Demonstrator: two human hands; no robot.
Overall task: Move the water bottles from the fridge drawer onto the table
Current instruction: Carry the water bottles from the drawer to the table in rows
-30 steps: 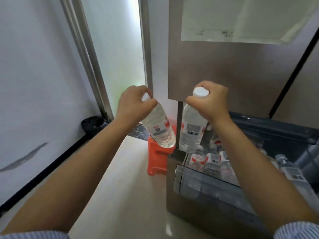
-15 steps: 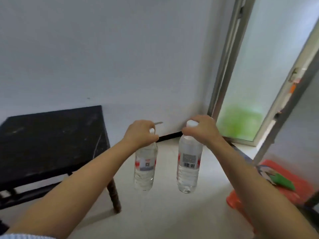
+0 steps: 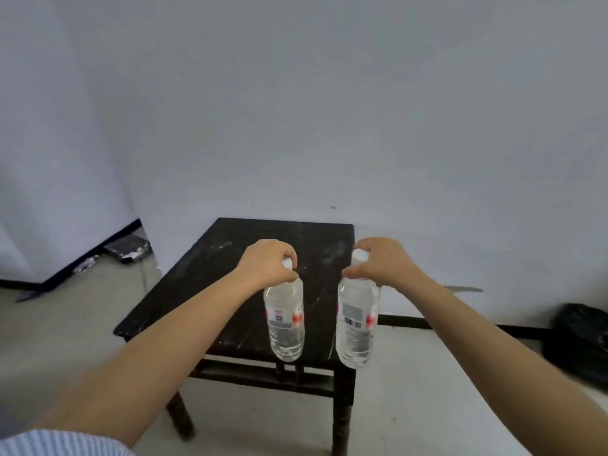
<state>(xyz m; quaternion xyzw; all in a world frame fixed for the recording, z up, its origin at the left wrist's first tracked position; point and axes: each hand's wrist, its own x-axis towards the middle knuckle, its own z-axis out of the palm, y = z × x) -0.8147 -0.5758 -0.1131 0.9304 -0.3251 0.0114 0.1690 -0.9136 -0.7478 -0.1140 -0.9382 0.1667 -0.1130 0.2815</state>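
Our left hand (image 3: 268, 264) curls round the cap of one bottle (image 3: 285, 319); our right hand (image 3: 383, 260) grips the neck of the other bottle (image 3: 357, 325). Both hang upright over the near edge of the black table (image 3: 210, 281). Labels show red marks and a barcode; the writing is unreadable. Forearms reach forward, wrists bent down.

Two clear water bottles (image 3: 285, 320) (image 3: 357, 324) — upright, hanging above black table (image 3: 204, 284)
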